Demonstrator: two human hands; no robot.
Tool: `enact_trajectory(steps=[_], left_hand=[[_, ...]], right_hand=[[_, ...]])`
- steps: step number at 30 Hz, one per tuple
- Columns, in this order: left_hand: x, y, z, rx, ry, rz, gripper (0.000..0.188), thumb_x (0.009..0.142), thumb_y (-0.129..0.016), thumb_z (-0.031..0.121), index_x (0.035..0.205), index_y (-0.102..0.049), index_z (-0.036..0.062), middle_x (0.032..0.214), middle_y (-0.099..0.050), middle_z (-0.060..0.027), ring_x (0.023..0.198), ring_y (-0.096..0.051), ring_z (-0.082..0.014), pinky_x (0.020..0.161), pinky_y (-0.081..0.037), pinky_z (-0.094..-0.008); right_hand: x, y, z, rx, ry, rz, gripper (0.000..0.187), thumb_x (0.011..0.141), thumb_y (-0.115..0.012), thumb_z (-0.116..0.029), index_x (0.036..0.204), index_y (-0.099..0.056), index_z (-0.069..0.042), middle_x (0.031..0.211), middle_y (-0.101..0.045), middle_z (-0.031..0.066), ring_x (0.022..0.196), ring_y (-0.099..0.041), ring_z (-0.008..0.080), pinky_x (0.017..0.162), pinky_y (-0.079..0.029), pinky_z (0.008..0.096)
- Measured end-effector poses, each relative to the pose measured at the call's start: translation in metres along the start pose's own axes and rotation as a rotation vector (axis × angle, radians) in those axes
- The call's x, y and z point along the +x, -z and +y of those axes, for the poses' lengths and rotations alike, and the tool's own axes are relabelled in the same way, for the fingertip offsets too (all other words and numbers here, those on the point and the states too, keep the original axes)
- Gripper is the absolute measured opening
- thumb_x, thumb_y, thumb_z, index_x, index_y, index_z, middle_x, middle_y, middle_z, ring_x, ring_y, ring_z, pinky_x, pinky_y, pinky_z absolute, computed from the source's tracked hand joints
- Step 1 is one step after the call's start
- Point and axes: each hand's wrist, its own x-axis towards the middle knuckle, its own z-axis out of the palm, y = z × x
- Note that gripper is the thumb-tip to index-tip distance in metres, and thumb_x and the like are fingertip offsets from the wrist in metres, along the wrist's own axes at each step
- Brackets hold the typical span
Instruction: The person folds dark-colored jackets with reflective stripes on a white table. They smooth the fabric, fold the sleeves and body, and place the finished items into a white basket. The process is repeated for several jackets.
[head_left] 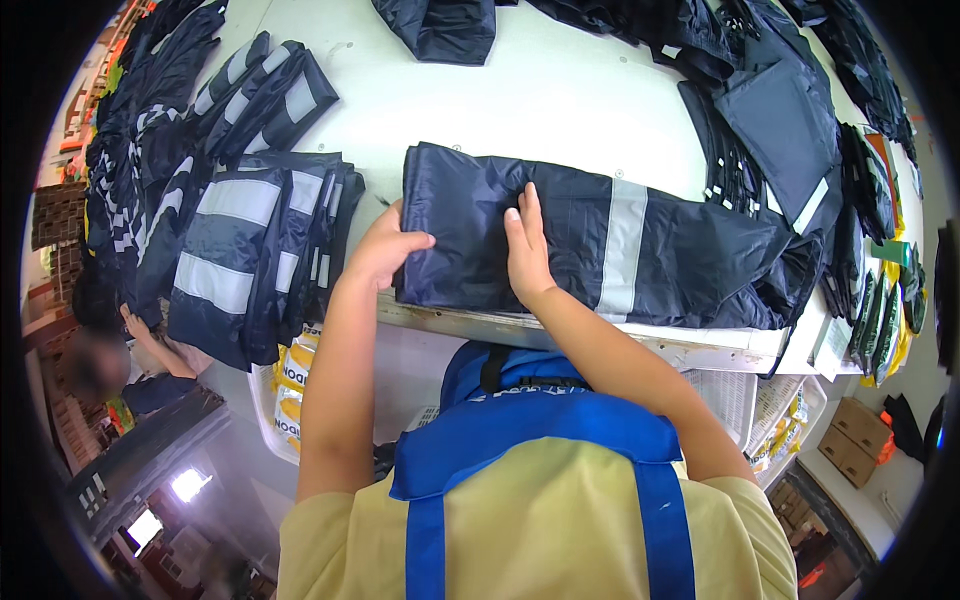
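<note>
A dark navy garment of shiny fabric, with one pale grey band across it, lies lengthwise along the near edge of the white table. Its left part is folded into a neat rectangular end. My left hand grips that left end, thumb on top and fingers over the far side of the edge, partly hidden. With fingers straight, my right hand rests on the garment's upper surface, left of the grey band. Toward the right the cloth narrows and bunches.
Folded dark garments with grey bands are stacked at the left. More dark garments lie at the far right, and a dark folded piece at the far edge. White bins with yellow packets sit below the table. Another person's hand shows at far left.
</note>
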Motion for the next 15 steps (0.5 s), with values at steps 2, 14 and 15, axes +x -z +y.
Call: enact_trajectory(steps=[2,14,15], left_hand=[[-0.023,-0.043,0.036,-0.152,-0.167,-0.106,0.071,0.072,-0.061,-0.007,0.138,-0.037,-0.0007,0.118,-0.058,-0.0123,0.100,-0.061,-0.0203,0.091,-0.047,-0.0317],[0.000,-0.213,-0.009,0.929,-0.678,-0.121,0.053,0.082,-0.062,0.021,0.127,-0.044,-0.0020,0.119,-0.050,-0.0286,0.110,-0.050,-0.0426,0.085,-0.044,-0.0502],[-0.011,-0.197,-0.004,0.979,-0.846,-0.026,0.054,0.082,-0.063,0.022,0.128,-0.045,-0.0005,0.123,-0.048,-0.0280,0.115,-0.047,-0.0426,0.089,-0.041,-0.0528]], right_hand=[[0.009,0.000,0.006,0.346,-0.039,0.014,0.064,0.100,-0.036,-0.039,0.147,-0.017,-0.001,0.149,-0.026,0.0194,0.139,-0.025,0.0289,0.113,-0.020,0.0348],[0.017,0.141,-0.015,-0.193,-0.206,0.211,0.058,0.086,-0.066,-0.027,0.128,-0.045,0.007,0.115,-0.058,0.0201,0.103,-0.057,0.0258,0.091,-0.044,0.0334],[0.020,0.140,-0.009,-0.328,-0.162,0.234,0.059,0.084,-0.067,-0.027,0.127,-0.045,0.007,0.115,-0.058,0.0230,0.104,-0.057,0.0300,0.092,-0.044,0.0354]])
